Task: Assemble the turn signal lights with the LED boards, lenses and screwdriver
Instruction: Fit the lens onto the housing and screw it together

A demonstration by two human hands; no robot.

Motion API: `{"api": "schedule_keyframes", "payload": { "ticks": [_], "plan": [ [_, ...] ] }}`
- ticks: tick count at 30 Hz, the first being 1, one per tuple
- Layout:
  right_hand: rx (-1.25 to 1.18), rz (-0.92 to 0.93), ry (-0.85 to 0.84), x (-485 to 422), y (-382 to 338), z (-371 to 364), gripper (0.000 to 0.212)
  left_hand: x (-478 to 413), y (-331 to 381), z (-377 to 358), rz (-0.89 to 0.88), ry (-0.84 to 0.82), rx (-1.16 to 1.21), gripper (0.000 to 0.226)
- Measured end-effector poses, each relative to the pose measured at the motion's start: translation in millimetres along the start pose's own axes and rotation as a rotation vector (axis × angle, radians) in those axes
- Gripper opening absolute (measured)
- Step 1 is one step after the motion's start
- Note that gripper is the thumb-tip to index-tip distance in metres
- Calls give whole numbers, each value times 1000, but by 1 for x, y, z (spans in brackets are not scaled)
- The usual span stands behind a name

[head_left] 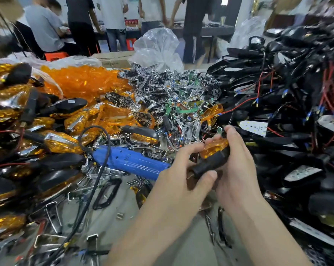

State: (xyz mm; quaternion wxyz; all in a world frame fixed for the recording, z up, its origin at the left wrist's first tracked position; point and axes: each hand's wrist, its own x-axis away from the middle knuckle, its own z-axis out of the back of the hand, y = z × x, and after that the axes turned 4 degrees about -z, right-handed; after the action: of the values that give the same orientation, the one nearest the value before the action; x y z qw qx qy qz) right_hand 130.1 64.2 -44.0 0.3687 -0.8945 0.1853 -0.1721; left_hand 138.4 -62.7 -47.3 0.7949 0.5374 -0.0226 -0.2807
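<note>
Littered table, light in right grip

A small assembly workshop: the table is heaped with loose orange lenses, chrome parts and green boards, and wired black housings on the right. A blue electric screwdriver lies among them. Far back, people stand at another table.

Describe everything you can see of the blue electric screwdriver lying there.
The blue plastic electric screwdriver lies on its side on loose chrome parts, slanting down to the right. Its barrel shows ribs and small holes. A black cable leaves its left end. Its right end is hidden behind the left hand; no hand grips it.
</note>
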Motion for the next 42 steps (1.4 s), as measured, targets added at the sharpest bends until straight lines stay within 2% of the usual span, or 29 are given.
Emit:
{"api": "schedule_keyframes", "payload": {
  "ticks": [6,10,14,28,32,42],
  "plan": [
    [-76,38,-43,-4,0,4,14,1,-1,-5,-37,76,-290,56],
    [-72,56,-87,-3,-2,6,5,2,3,-5,-62,84,-328,58],
    [-56,46,-99,-1,-4,5,13,3,4,-5,-102,54,-362,55],
    [-117,51,-156,-1,-5,1,20,2,-2,-6,-103,55,-335,65],
    [-85,62,-144,-3,-3,4,24,1,-1,-5,-117,23,-345,58],
    [-53,37,-81,-5,1,4,23,-4,-4,-1,-159,81,-302,48]
  ]
}}
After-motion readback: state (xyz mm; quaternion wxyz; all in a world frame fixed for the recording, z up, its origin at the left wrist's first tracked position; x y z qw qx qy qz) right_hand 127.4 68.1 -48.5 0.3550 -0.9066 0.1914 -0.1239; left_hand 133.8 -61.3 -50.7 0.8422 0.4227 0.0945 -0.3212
